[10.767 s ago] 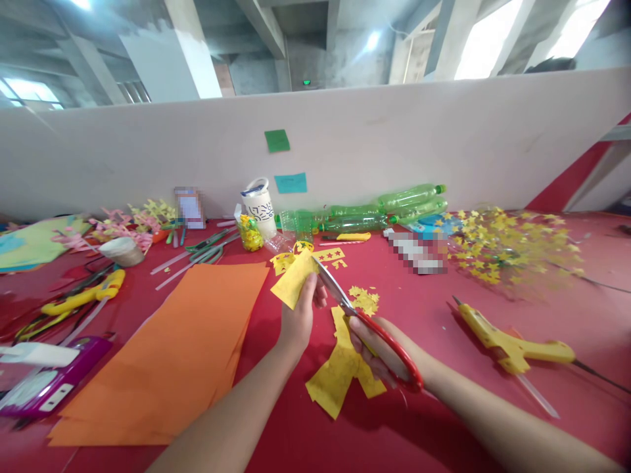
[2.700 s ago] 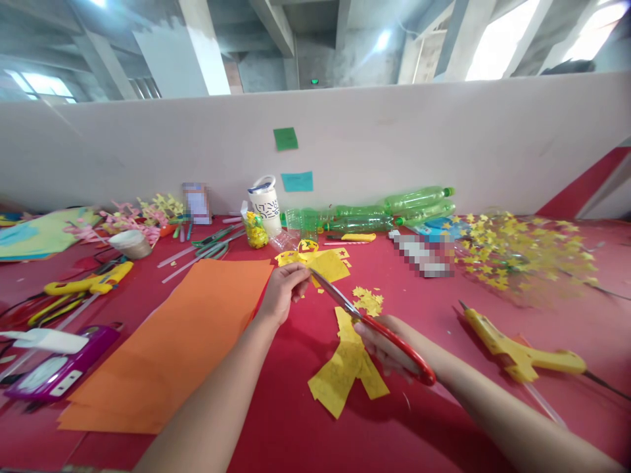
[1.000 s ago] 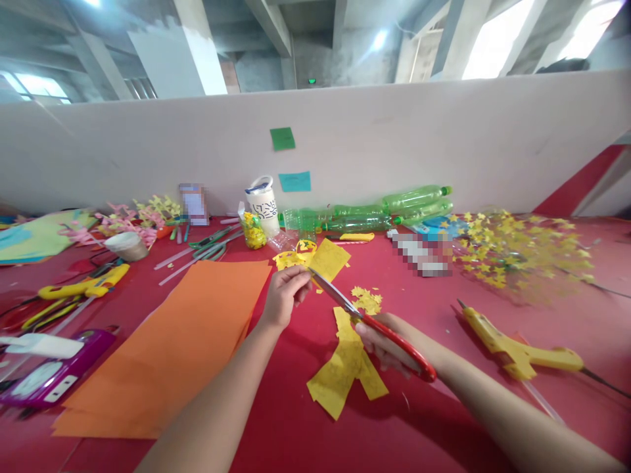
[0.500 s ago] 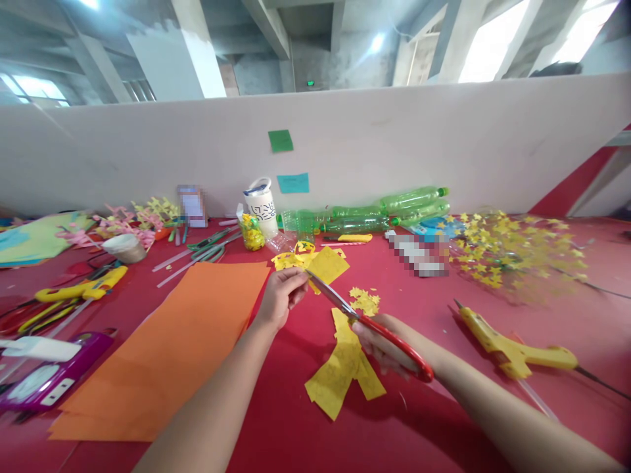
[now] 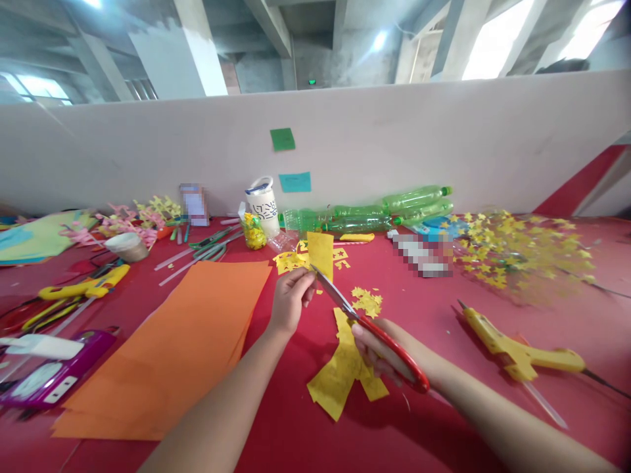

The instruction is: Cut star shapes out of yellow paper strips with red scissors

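Observation:
My left hand (image 5: 290,299) pinches the lower edge of a yellow paper piece (image 5: 321,255), which stands nearly upright. In my right hand (image 5: 382,348) is a pair of red-handled scissors (image 5: 394,351), its fingers wrapped around the handles. The blades point up and left and meet the paper beside my left fingertips; whether they are parted is too fine to tell. Larger yellow paper pieces (image 5: 332,381) lie on the red table below the scissors. A small pile of cut yellow stars (image 5: 367,302) rests just beyond my right hand. Yellow scraps with star-shaped holes (image 5: 290,263) lie behind my left hand.
Orange sheets (image 5: 187,348) cover the table at left, near a purple power strip (image 5: 64,368) and a yellow glue gun (image 5: 89,284). Another yellow glue gun (image 5: 522,351) lies at right, below yellow star sprays (image 5: 513,256). Green bottles (image 5: 359,220) line the white partition (image 5: 374,144).
The yellow paper in my left hand has turned from a rightward slant to nearly upright. Both hands stay close together, with the scissors still at the paper.

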Tool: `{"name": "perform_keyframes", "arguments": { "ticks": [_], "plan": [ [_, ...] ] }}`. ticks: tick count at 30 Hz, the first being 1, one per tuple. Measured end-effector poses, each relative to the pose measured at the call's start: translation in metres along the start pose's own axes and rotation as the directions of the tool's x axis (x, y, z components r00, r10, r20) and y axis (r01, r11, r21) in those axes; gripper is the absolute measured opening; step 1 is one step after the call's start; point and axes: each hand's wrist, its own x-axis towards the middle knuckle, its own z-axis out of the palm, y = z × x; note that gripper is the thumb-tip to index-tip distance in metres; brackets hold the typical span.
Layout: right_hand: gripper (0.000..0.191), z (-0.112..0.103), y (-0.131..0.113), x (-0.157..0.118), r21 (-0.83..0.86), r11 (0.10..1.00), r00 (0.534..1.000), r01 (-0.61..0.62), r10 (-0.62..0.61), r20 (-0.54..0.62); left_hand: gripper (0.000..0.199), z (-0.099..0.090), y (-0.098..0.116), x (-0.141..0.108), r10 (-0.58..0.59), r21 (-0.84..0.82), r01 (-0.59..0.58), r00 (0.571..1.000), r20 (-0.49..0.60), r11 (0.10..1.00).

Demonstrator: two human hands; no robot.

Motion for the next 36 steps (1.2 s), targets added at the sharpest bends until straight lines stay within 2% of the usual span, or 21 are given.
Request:
{"name": "perform_keyframes", "arguments": {
  "ticks": [7,18,28,36],
  "plan": [
    [0.047,0.003,0.008,0.004,0.064,0.996,0.998,-0.058,0.060,-0.025,0.028,0.001,0.001,-0.002,0.027,0.040,-0.028,1.000,0.007,0.999],
    [0.048,0.002,0.010,0.004,0.075,0.996,0.999,-0.043,0.045,-0.023,0.027,0.000,-0.002,-0.002,0.042,-0.010,-0.041,0.999,0.013,0.999],
    [0.051,0.000,0.005,0.003,0.053,0.998,1.000,0.017,-0.015,-0.025,0.021,-0.003,-0.002,0.005,-0.007,-0.122,-0.001,0.998,-0.064,0.993],
    [0.051,0.001,0.006,0.003,0.078,0.997,1.000,0.013,-0.012,-0.013,0.016,-0.007,-0.002,0.010,-0.007,-0.136,-0.009,0.993,-0.122,0.991]
  ]
}}
